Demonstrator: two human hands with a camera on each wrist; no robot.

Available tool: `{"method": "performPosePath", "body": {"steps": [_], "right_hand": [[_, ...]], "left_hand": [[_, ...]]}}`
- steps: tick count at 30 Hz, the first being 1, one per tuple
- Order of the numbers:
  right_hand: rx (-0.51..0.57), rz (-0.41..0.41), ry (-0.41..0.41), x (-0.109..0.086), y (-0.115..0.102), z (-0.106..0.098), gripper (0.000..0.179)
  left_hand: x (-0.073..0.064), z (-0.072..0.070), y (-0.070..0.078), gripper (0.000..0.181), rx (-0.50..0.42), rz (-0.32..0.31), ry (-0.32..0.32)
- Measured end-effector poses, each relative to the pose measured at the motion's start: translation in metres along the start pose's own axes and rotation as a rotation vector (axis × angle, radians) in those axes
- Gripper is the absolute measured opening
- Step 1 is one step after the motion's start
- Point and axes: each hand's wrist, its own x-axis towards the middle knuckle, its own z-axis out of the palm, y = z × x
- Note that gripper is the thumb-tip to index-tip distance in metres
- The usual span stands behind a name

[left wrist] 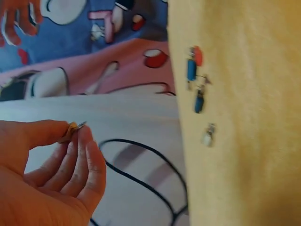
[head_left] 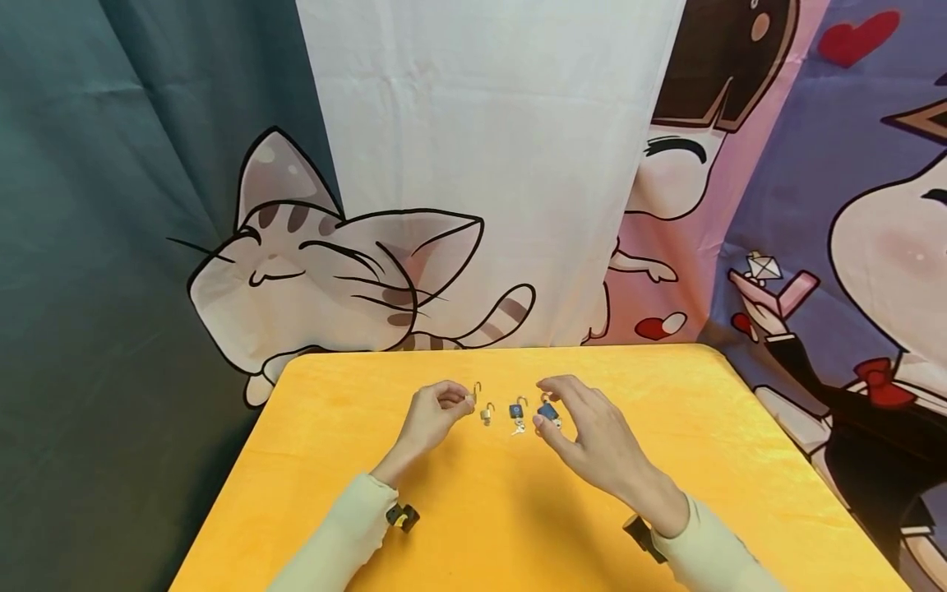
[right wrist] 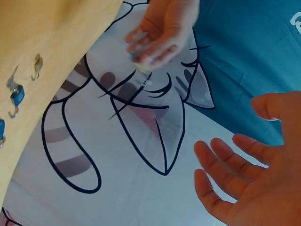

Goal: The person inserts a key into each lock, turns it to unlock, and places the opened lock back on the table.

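My left hand (head_left: 436, 415) pinches a small brass padlock (head_left: 476, 392) between thumb and fingertips, its shackle standing up and unlatched. In the left wrist view the fingers cover most of the lock, and a silvery piece sticks out past them. On the yellow cloth nearby lie another small brass padlock (head_left: 486, 415) and a blue padlock (head_left: 516, 410) with keys (head_left: 519, 427), their shackles open. A second blue padlock (head_left: 548, 411) lies farther right, partly framed by my right hand (head_left: 595, 432). That hand has its fingers spread and loosely bent, with nothing held, in the right wrist view.
The table is covered in yellow cloth (head_left: 488, 534). Behind its far edge hangs a curtain (head_left: 496, 123) printed with a cartoon cat and figures. Dark wrist cameras (head_left: 403, 517) sit at both sleeves.
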Motion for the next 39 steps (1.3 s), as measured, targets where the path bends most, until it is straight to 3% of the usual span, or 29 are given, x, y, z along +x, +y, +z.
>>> {"method": "performPosePath", "body": {"steps": [8,22,29,33,36,39], "right_hand": [[-0.054,0.01,-0.077,-0.003,0.001,0.001,0.055],[-0.069,0.033,-0.141,-0.01,0.002,0.006,0.055],[-0.055,0.041,-0.142,-0.011,0.002,0.009,0.051],[-0.05,0.046,-0.13,-0.01,0.002,0.011,0.05],[-0.036,0.053,-0.131,-0.008,0.001,0.012,0.049],[-0.026,0.058,-0.133,-0.007,0.0,0.013,0.048]], "left_hand": [[0.014,0.007,-0.032,0.01,-0.018,-0.139,-0.08],[0.04,0.025,-0.062,0.01,0.079,-0.251,-0.133],[0.047,0.03,-0.076,0.009,0.094,-0.27,-0.133],[0.048,0.03,-0.081,0.009,0.105,-0.25,-0.125],[0.049,0.031,-0.082,0.009,0.176,-0.212,-0.113],[0.049,0.032,-0.082,0.009,0.304,-0.167,-0.086]]}}
